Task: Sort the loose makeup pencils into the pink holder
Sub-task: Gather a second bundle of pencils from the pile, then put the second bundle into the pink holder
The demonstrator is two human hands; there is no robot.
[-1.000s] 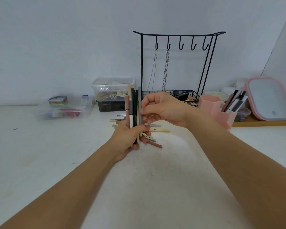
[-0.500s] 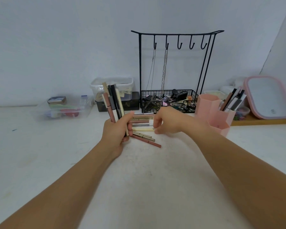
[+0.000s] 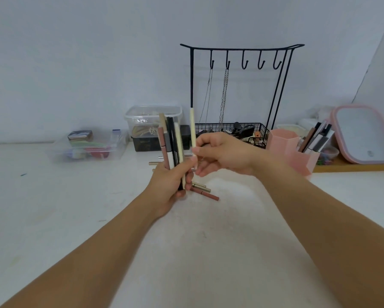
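Pencils (image 3: pixel 172 144), slim straight sticks in pink, grey, black and cream, stand as an upright bundle in the left hand (image 3: pixel 171 185), whose fingers are curled round their lower ends above the white table (image 3: pixel 186 252). Just beside it, the right hand (image 3: pixel 222 153) pinches one cream pencil (image 3: pixel 192 130) between thumb and forefinger, holding it nearly upright close to the bundle; its other fingers are loosely bent. Both forearms run in from the lower corners and are cut off by the frame, with a broad, smooth, faintly scuffed stretch of tabletop between them. Under and behind the hands lie more loose pencils (image 3: pixel 205 193) in gold and dusty pink, partly hidden by the fingers, so their number is hard to tell. Farther right stands the pink holder (image 3: pixel 282 145), a matte plastic set of angular cups, one already carrying several dark and pale sticks; bare table lies between it and the right wrist. Behind it leans a mirror (image 3: pixel 364 134) with a rounded pink rim, its right edge cropped. At the back wall rises a black wire rack (image 3: pixel 242 50) with hooks and two hanging chains over a mesh basket of blurred odds and ends. Left of it sit a clear lidded tub (image 3: pixel 153 114) and a low clear box (image 3: pixel 86 147) whose contents are indistinct.
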